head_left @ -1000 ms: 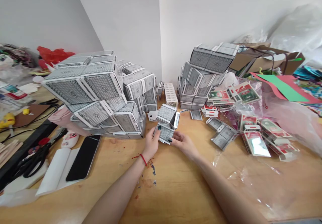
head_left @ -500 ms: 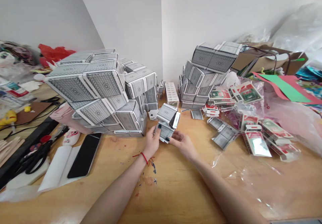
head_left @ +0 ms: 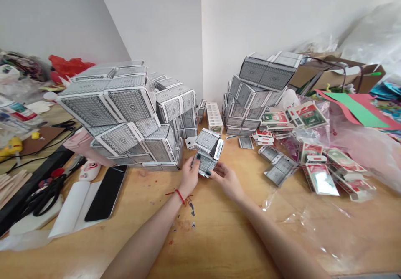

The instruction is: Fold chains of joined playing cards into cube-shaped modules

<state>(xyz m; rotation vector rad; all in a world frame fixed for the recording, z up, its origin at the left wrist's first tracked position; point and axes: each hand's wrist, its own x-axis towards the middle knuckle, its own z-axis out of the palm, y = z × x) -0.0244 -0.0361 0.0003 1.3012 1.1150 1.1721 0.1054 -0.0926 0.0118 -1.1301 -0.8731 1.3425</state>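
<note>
- In front of the card box (head_left: 207, 143): left hand (head_left: 189, 176) and right hand (head_left: 227, 179) crowd its corners; the table (head_left: 219, 237) between the forearms (head_left: 262, 224) lies open.
- Left of it: the left stack (head_left: 123, 107) blocks the way (its upper tiers jut out); nearer, open surface, then the phone (head_left: 105, 193).
- Behind it: a white carton (head_left: 214, 119) stands in the gap beside the right stack (head_left: 250, 95).
- Right of it: an open strip, then flat card pieces (head_left: 280, 168) and playing-card packs (head_left: 319, 178).

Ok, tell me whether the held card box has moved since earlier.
No: the card box shows no visible shift against the loose playing card.
</note>
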